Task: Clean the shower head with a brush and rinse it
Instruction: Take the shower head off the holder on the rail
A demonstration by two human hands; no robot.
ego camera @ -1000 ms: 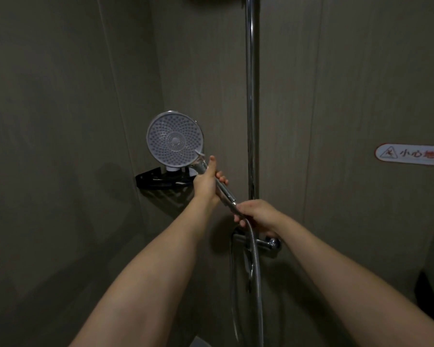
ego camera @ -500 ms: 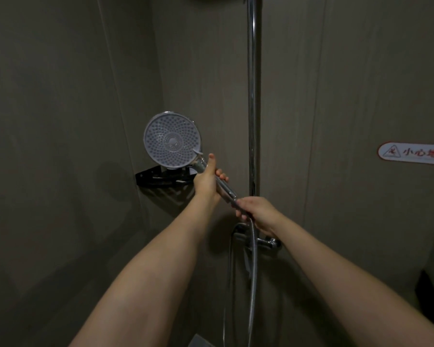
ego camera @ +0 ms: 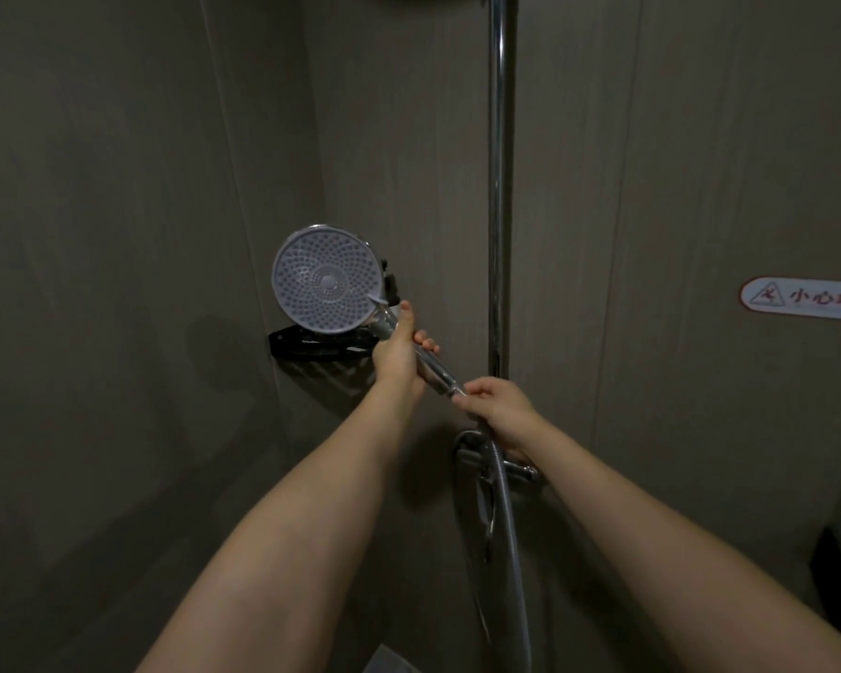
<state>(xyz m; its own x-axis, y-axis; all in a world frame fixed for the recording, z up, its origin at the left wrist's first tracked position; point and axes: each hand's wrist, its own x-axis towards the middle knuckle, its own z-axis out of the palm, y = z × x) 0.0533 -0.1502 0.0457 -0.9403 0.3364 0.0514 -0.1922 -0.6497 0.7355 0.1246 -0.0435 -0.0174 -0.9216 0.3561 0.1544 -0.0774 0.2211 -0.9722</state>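
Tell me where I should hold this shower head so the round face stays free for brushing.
Grip the shower head by its chrome handle, coming from below, as the left hand does now. The handle is a slim cylinder slanting down to the right, easy for fingers to wrap. The nozzle face is broad, flat and needs scrubbing. The right hand steadies the hose joint.

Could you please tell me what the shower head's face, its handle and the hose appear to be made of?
Face: matte pale grey, rows of small nozzles; probably plastic or rubber. Handle: mirror-bright with sharp highlights; chrome-finished, metal or plated plastic, cannot tell which. Hose: silvery and finely ribbed; likely flexible metal sheathing.
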